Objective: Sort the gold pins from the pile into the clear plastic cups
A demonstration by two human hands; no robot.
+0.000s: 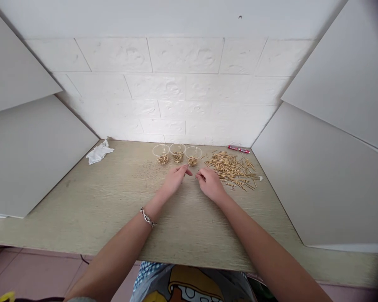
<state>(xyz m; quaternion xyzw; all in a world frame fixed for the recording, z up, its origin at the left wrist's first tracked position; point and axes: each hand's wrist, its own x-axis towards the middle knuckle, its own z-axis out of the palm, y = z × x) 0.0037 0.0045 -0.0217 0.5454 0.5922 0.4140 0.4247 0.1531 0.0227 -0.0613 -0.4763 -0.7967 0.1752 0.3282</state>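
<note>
My left hand [174, 179] is just in front of the clear plastic cups, its thumb and fingertips a little apart and nothing visible between them. Close by on the right, my right hand [210, 183] has its fingers pinched together; whatever they hold is too small or hidden to make out. Three cups, the left cup [161, 151], the middle cup [177, 150] and the right cup [193, 152], stand in a row with small gold-coloured pieces inside. Beside my right hand lies a loose pile of thin gold-coloured metal sticks [229, 167].
A crumpled white tissue [100, 152] lies at the back left of the wooden table [107, 201]. A red tube-shaped packet [238, 149] rests at the back right. White panels [34, 151] flank both sides, and a white brick-patterned wall [173, 88] closes off the back.
</note>
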